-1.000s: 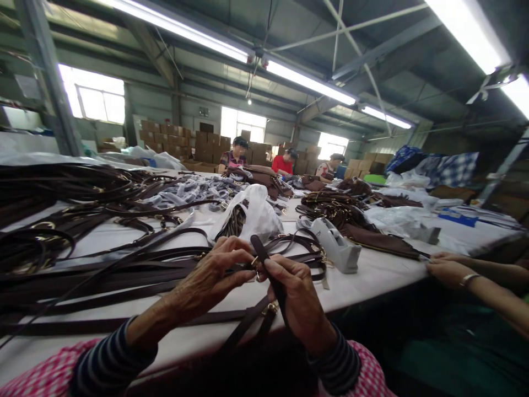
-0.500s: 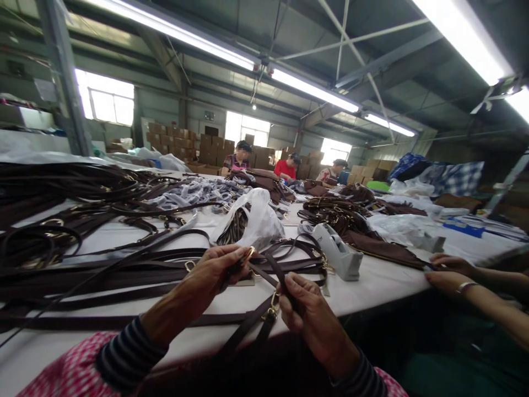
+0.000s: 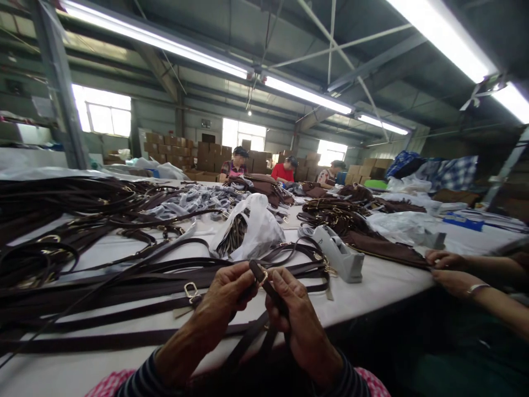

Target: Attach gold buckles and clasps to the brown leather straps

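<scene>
Between my hands is a dark brown strap (image 3: 258, 270) with a gold-coloured buckle (image 3: 263, 276) on it. My left hand (image 3: 221, 300) pinches the strap on one side of the buckle. On the other side, my right hand (image 3: 295, 309) grips the same strap with thumb and fingers close to the metal. Lengths of strap hang below my right hand over the table's front edge. More dark straps (image 3: 124, 300) lie in long rows under and left of my left hand, one with a gold ring (image 3: 191, 290) at its end.
A grey tape dispenser (image 3: 341, 256) stands right of my hands, behind them a white plastic bag (image 3: 260, 226) of strips. Brown bags (image 3: 384, 246) are heaped at the right, where a co-worker's hands (image 3: 450, 270) hold one edge. Several people sit across the table (image 3: 372, 292).
My hands have come closer together and slightly lower. The buckle now sits between my fingertips with the strap's end standing up through it. The co-worker's hands have shifted slightly.
</scene>
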{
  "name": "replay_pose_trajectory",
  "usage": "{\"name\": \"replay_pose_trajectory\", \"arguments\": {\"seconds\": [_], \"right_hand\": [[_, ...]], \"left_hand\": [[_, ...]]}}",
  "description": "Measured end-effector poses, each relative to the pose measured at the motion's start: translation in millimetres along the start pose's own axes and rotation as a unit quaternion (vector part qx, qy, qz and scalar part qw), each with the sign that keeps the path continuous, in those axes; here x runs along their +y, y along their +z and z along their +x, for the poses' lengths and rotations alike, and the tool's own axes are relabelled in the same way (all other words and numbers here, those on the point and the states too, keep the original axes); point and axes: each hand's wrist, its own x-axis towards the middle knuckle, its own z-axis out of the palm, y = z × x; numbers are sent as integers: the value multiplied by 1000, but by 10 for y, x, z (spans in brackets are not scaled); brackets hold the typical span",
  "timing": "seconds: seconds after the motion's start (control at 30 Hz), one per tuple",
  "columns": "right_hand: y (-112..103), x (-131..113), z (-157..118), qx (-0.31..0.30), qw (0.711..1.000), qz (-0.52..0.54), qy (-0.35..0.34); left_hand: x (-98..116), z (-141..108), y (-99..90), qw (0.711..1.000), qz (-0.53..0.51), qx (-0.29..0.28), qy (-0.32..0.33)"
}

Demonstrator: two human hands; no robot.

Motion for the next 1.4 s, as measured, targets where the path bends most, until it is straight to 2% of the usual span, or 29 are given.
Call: {"name": "replay_pose_trajectory", "arguments": {"seconds": [0.1, 0.2, 0.27, 0.33, 0.4, 0.47, 0.53, 0.57, 0.7, 0.8, 0.97, 1.2, 1.4], "right_hand": [[15, -19, 8, 29, 987, -132, -92], [58, -87, -1, 22, 945, -263, -191], [75, -169, 15, 25, 931, -280, -232], [49, -274, 66, 20, 935, -258, -241], [-31, -388, 152, 15, 952, -222, -212], [-154, -490, 258, 23, 977, -153, -149], [-288, -566, 355, 33, 994, -55, -92], [-350, -591, 391, 32, 997, -12, -76], [-524, -605, 425, 12, 998, 56, -29], [-603, -559, 392, 9, 997, 73, 4], [-712, -477, 374, 0, 994, 106, 6], [-737, -470, 307, -2, 1000, 30, 4], [-715, -462, 217, 6, 1000, 8, 12]], "left_hand": [[46, -38, 97, 997, 74, 11, -1], [83, -39, 233, 993, 111, 30, 36], [81, -12, 304, 992, 110, 26, 55], [66, 22, 344, 996, 90, 9, 23], [54, 46, 354, 998, 41, -37, -43], [53, 61, 345, 988, -13, -113, -102], [57, 73, 324, 977, -27, -168, -130], [55, 81, 313, 974, -18, -177, -138], [0, 133, 265, 976, 4, -146, -162], [-70, 173, 240, 973, 0, -149, -176], [-145, 197, 231, 974, 3, -133, -182], [-209, 177, 250, 976, 30, -98, -193], [-216, 157, 281, 977, 41, -102, -183]]}}
